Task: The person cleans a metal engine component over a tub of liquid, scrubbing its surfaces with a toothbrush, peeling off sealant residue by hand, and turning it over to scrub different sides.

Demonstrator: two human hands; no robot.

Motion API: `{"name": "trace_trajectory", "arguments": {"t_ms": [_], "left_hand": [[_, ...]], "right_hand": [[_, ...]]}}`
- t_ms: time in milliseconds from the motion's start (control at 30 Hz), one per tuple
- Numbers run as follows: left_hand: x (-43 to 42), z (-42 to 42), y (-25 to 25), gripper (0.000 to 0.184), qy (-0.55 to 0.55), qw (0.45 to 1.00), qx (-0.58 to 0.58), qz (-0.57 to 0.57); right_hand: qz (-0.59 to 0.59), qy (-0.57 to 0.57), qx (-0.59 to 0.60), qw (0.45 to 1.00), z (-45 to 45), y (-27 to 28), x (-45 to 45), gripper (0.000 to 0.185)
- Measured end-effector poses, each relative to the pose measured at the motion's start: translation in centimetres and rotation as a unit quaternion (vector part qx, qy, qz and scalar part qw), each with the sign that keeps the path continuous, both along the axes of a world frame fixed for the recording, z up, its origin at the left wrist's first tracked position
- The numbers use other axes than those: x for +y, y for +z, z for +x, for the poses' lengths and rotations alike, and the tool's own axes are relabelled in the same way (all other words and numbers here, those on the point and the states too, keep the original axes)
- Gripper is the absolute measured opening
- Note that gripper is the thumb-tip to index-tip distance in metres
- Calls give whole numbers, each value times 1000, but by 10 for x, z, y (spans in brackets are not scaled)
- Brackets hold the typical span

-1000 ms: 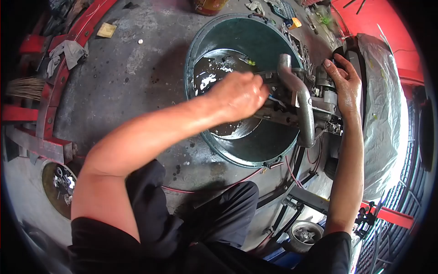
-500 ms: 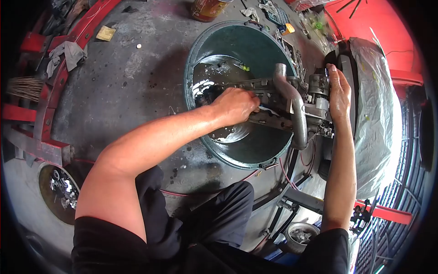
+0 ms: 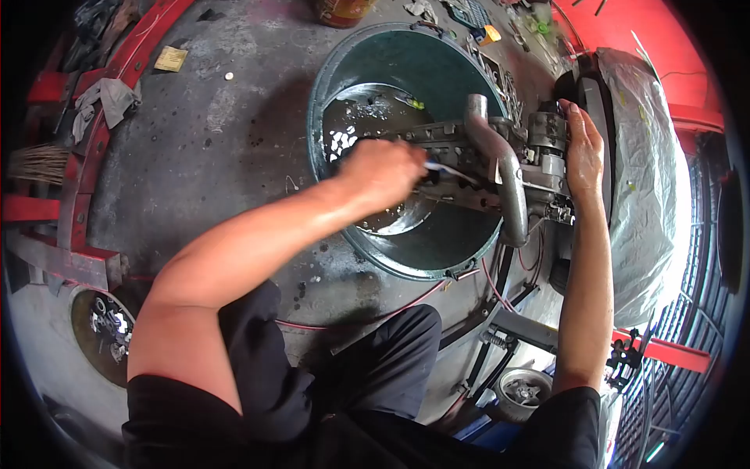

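Observation:
A long metal engine part (image 3: 539, 129) with a curved grey pipe (image 3: 512, 184) rests across the rim of a deep green tub (image 3: 316, 129). Its far end reaches in over dark, shiny liquid (image 3: 363, 113). My left hand (image 3: 387, 172), smeared by motion, is closed over the part, around a slim tool (image 3: 445, 167) of white and blue whose kind I cannot make out. My right hand (image 3: 586, 152) grips the part's outer end, thumb side up, steadying it at the right.
Right of the tub stands something wrapped in clear plastic (image 3: 644, 187). A red hose (image 3: 375, 319) runs over the floor. Red steel framing (image 3: 98, 141) lies at left, with a grey rag (image 3: 109, 100) on it. A metal wheel (image 3: 522, 391) sits below the tub.
My left hand has shifted left along the engine part, and more of the slim tool shows. The right hand keeps its hold. The whole view has tilted slightly.

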State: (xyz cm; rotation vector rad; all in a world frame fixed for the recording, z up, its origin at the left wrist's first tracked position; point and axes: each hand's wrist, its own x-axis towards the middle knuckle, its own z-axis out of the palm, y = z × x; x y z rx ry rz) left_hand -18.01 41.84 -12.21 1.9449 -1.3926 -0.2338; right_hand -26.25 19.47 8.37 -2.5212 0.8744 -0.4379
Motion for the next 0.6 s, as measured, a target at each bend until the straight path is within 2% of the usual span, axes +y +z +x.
{"name": "trace_trajectory", "arguments": {"t_ms": [33, 100, 200, 233, 300, 400, 433, 467, 600], "left_hand": [[9, 6, -7, 14, 33, 999, -11, -32], [1, 2, -6, 14, -9, 999, -7, 46], [-20, -7, 42, 13, -62, 988, -140, 8], [-23, -3, 40, 15, -40, 985, -140, -96], [-8, 19, 65, 15, -46, 992, -115, -8], [-29, -8, 46, 16, -59, 988, -143, 17], [-32, -20, 48, 16, -52, 983, -174, 32], [-38, -22, 49, 15, -89, 992, -85, 31], [-32, -7, 30, 18, -82, 990, -113, 15]], "right_hand": [[-1, -8, 0, 1000, -4, 1, -1, 50], [-31, 9, 5, 999, 2, -3, -4, 49], [-34, 9, 0, 999, 12, -2, -1, 49], [-37, 1, 15, 999, 11, -1, 0, 49], [-42, 21, -20, 999, 4, -6, -8, 52], [74, -40, -53, 995, 0, -6, -8, 52], [75, -36, -57, 995, 2, -7, -6, 52], [68, -44, -60, 995, 4, -7, -6, 51], [46, -56, -51, 996, 1, -4, -1, 50]]}}
